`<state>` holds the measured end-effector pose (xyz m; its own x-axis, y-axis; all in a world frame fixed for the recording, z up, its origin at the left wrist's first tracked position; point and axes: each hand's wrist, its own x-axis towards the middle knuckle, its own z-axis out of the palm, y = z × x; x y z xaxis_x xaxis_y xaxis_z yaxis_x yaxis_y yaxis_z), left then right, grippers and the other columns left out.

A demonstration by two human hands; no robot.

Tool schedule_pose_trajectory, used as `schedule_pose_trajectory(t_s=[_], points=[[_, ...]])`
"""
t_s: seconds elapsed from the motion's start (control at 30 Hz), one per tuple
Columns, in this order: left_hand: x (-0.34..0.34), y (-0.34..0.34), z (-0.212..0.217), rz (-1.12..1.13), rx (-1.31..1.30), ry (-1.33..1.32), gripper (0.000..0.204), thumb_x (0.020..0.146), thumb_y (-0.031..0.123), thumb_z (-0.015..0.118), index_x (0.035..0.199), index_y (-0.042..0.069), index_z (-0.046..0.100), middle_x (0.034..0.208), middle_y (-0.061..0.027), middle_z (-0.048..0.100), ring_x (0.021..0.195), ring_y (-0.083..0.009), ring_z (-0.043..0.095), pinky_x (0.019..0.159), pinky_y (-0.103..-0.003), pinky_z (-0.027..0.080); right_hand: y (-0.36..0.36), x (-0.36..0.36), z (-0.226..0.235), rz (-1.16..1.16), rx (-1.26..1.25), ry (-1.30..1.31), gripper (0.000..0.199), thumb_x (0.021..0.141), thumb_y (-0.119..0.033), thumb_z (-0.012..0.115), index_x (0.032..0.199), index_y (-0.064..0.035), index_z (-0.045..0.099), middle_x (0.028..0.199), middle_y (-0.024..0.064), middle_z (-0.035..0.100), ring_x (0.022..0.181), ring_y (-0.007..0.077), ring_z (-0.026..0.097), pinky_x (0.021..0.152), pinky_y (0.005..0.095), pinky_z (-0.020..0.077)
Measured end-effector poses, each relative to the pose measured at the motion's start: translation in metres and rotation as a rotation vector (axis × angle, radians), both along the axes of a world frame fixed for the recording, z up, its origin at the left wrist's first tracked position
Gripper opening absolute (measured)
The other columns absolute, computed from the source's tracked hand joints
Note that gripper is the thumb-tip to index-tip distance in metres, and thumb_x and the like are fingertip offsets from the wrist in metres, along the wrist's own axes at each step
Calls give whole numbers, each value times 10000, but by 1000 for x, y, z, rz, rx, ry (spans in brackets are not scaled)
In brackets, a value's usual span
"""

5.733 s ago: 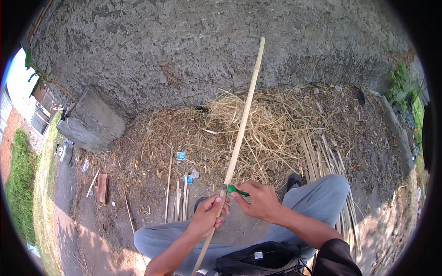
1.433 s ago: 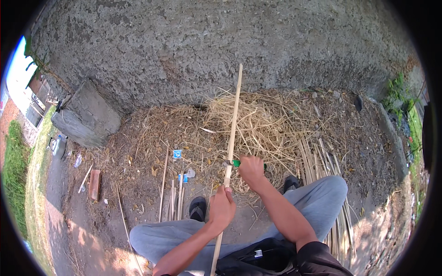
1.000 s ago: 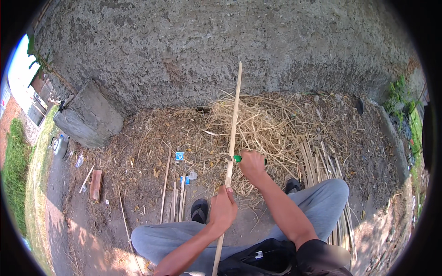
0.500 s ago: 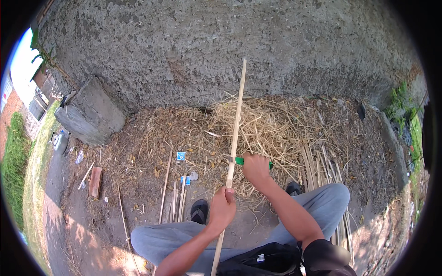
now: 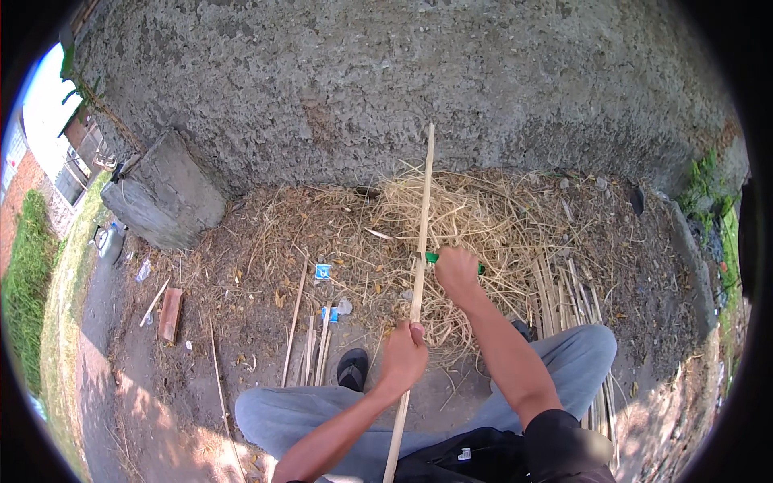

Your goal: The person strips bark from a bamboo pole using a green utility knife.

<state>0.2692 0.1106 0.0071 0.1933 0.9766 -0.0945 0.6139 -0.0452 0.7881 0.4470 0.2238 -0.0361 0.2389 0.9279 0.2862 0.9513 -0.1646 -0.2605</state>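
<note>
A pale slat (image 5: 426,201) ran lengthwise between a person's bent knees (image 5: 278,414), its far end seen against a rough gray wall (image 5: 531,80), as the left hand (image 5: 405,358) gripped it with fingers closed around its lower part. Farther up, the fingers of the right hand (image 5: 459,275) were wrapped around a green-handled tool (image 5: 432,258), its end against the slat. Beyond lay straw-colored strands (image 5: 483,217), with loose strips (image 5: 550,298) on the ground at right.

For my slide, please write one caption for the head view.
The left fingers grip a pale strip; the right fingers hold a green-handled tool across it.
</note>
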Motion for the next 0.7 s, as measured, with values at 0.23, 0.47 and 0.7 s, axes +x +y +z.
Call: schedule_pose_trajectory(t_s=[0.23,0.47,0.7], points=[[-3,-14,27,-26,-66,27,267,998,195,445,929,-15,593,690,-222,606,670,-403,624,654,-474,468,27,25,10,-48,-68,18,171,853,-146,606,780,-49,727,781,187,700,730,355,716,637,455,573],[2,-25,26,-50,-71,-3,265,998,202,450,926,-16,581,706,-229,623,687,-421,641,645,-490,476,44,48,13,-113,-19,29,144,848,-92,587,798,-27,705,783,196,694,747,376,711,644,469,570],[1,-24,36,-80,-92,-4,244,998,198,461,988,-32,542,727,-289,627,724,-500,622,641,-565,472,61,50,0,-53,15,-59,111,824,-91,623,755,-38,692,784,191,692,725,374,704,632,464,570]])
